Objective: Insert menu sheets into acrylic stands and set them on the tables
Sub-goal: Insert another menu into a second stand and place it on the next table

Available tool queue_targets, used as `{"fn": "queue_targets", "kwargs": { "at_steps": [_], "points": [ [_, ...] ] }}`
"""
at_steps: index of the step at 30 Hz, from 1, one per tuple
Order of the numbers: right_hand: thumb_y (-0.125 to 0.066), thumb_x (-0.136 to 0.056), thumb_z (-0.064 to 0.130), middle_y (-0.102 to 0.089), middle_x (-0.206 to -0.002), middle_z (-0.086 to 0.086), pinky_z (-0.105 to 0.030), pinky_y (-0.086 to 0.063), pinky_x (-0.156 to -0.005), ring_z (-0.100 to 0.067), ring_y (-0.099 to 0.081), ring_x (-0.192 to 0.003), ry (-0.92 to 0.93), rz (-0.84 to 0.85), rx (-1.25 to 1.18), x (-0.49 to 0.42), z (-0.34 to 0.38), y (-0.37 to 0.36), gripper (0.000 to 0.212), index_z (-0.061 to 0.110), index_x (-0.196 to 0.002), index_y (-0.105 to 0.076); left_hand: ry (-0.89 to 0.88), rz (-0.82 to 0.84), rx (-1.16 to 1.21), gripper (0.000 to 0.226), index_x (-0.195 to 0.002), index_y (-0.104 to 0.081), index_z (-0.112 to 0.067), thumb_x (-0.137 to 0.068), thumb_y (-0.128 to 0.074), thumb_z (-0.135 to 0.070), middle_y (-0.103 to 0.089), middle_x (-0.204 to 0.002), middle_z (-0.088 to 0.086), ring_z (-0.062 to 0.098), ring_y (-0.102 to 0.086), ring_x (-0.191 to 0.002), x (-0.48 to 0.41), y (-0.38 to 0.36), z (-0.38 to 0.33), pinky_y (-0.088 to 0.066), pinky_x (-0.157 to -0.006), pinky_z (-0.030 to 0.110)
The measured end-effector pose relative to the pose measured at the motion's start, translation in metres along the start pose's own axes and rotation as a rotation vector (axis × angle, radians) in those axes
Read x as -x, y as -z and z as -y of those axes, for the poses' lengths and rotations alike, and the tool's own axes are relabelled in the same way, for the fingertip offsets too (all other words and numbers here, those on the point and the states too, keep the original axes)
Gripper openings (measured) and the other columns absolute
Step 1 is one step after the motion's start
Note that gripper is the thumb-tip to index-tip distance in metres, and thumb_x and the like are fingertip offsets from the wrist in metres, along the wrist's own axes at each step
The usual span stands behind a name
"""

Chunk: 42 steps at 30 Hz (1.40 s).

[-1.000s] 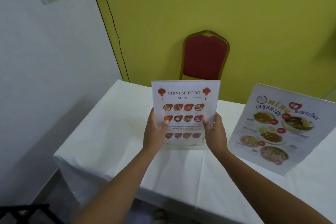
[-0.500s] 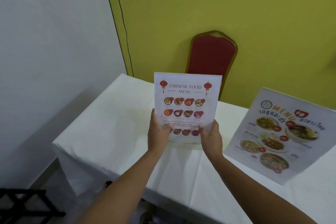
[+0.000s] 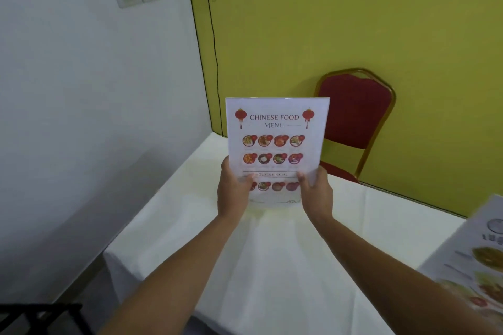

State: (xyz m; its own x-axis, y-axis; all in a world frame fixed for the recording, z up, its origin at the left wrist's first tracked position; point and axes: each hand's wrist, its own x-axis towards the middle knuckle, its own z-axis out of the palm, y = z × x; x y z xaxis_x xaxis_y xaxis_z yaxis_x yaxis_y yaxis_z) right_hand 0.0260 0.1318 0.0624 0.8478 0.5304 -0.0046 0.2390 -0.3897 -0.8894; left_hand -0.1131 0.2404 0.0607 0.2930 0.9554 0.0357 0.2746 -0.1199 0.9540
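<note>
A clear acrylic stand with a "Chinese Food Menu" sheet (image 3: 276,133) inside is held upright above the white-clothed table (image 3: 272,266). My left hand (image 3: 234,190) grips its lower left edge, thumb on the front. My right hand (image 3: 315,193) grips its lower right edge the same way. The stand's base is hidden behind my hands, so I cannot tell whether it touches the cloth. A second, larger menu stand (image 3: 473,261) with Thai food pictures leans at the table's right side, partly cut off by the frame edge.
A red padded chair (image 3: 353,111) with a gold frame stands behind the table against the yellow wall. A white wall runs along the left. A black rack (image 3: 35,315) sits at the lower left on the floor. The table's left corner is near my left forearm.
The view has swung left, so the Thai menu stand slid toward the right edge. Both hands kept their grip and the Chinese menu stand rose slightly and moved toward the table's back left.
</note>
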Motion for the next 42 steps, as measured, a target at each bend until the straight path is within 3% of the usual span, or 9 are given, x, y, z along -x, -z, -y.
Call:
{"fn": "queue_targets", "kwargs": {
  "at_steps": [6,8,13,18,26,32,34,37,42],
  "points": [
    [-0.055,-0.093,0.040,-0.066,-0.108,-0.008,-0.050,-0.053,-0.084,-0.030,-0.064,-0.097,-0.024,0.097,-0.028,-0.054,0.035,-0.088,0.037,0.012,-0.117,-0.048,0.015,-0.080,-0.046,0.051,-0.134,-0.043,-0.023,-0.089,-0.067,-0.020,-0.065,-0.122,-0.005,0.013,-0.068,-0.098,-0.080,0.044,0.016,-0.052,-0.060,0.013],
    [-0.056,-0.093,0.038,-0.065,-0.103,-0.004,-0.048,-0.053,-0.083,-0.030,-0.064,-0.096,-0.035,0.127,-0.029,-0.068,0.039,-0.113,0.034,0.013,-0.115,-0.049,0.024,-0.099,-0.044,0.051,-0.133,-0.043,-0.022,-0.089,-0.068,-0.020,-0.066,-0.123,-0.004,0.014,-0.069,-0.098,-0.100,0.054,0.026,-0.053,-0.060,0.013],
    [-0.054,-0.096,0.028,-0.058,-0.085,0.008,-0.032,-0.043,-0.074,-0.017,-0.056,-0.083,-0.050,0.170,-0.030,-0.084,0.049,-0.153,0.024,0.011,-0.112,-0.047,0.061,-0.107,-0.037,0.048,-0.131,-0.042,-0.025,-0.090,-0.069,-0.022,-0.066,-0.126,-0.002,0.019,-0.071,-0.105,-0.129,0.068,0.051,-0.062,-0.072,0.030],
    [-0.053,-0.096,0.026,-0.055,-0.079,0.020,-0.030,-0.042,-0.072,-0.011,-0.055,-0.077,-0.046,0.169,-0.022,-0.085,0.044,-0.171,0.027,0.012,-0.118,-0.047,0.069,-0.110,-0.071,0.054,-0.136,-0.041,-0.023,-0.090,-0.069,-0.024,-0.062,-0.132,-0.002,0.019,-0.068,-0.112,-0.141,0.074,0.070,-0.061,-0.077,0.034],
    [-0.050,-0.096,0.038,-0.064,-0.112,-0.003,-0.048,-0.054,-0.084,-0.028,-0.063,-0.101,0.007,0.167,0.030,-0.082,0.030,-0.174,0.034,0.016,-0.122,-0.044,0.099,-0.083,-0.093,0.064,-0.146,-0.031,-0.032,-0.093,-0.065,-0.025,-0.056,-0.140,-0.005,0.020,-0.061,-0.123,-0.134,0.070,0.089,-0.059,-0.089,0.043],
    [-0.049,-0.098,0.032,-0.059,-0.125,-0.004,-0.036,-0.046,-0.085,-0.023,-0.057,-0.110,0.067,0.257,0.123,-0.080,0.027,-0.163,0.037,0.014,-0.129,-0.046,0.126,0.045,-0.230,0.082,-0.156,-0.010,-0.030,-0.094,-0.062,-0.020,-0.040,-0.155,-0.002,0.026,-0.048,-0.138,-0.114,0.066,0.100,-0.050,-0.102,0.049],
    [-0.047,-0.097,0.036,-0.048,-0.144,-0.004,-0.042,-0.044,-0.099,-0.025,-0.048,-0.129,0.047,0.310,0.212,-0.073,0.015,-0.154,0.050,0.015,-0.141,-0.038,0.172,0.079,-0.324,0.089,-0.157,0.000,-0.026,-0.094,-0.063,-0.024,-0.023,-0.164,0.002,0.032,-0.033,-0.147,-0.104,0.064,0.103,-0.040,-0.110,0.054],
    [-0.040,-0.098,0.048,-0.005,-0.163,-0.006,-0.047,-0.023,-0.115,-0.029,-0.019,-0.147,-0.052,0.395,0.446,-0.053,-0.005,-0.130,0.074,0.012,-0.154,-0.009,0.209,0.080,-0.510,0.089,-0.158,0.003,-0.010,-0.096,-0.058,-0.028,-0.005,-0.166,0.010,0.033,-0.014,-0.153,-0.084,0.060,0.104,-0.023,-0.121,0.050],
    [-0.034,-0.098,0.053,0.004,-0.163,-0.010,-0.045,-0.017,-0.119,-0.029,-0.009,-0.149,0.002,0.436,0.626,-0.010,-0.039,-0.067,0.078,0.008,-0.154,-0.004,0.154,0.134,-0.684,0.082,-0.157,0.003,-0.004,-0.100,-0.047,-0.037,-0.002,-0.166,0.015,0.030,-0.007,-0.154,-0.037,0.037,0.090,-0.012,-0.123,0.044]
  ]
}}
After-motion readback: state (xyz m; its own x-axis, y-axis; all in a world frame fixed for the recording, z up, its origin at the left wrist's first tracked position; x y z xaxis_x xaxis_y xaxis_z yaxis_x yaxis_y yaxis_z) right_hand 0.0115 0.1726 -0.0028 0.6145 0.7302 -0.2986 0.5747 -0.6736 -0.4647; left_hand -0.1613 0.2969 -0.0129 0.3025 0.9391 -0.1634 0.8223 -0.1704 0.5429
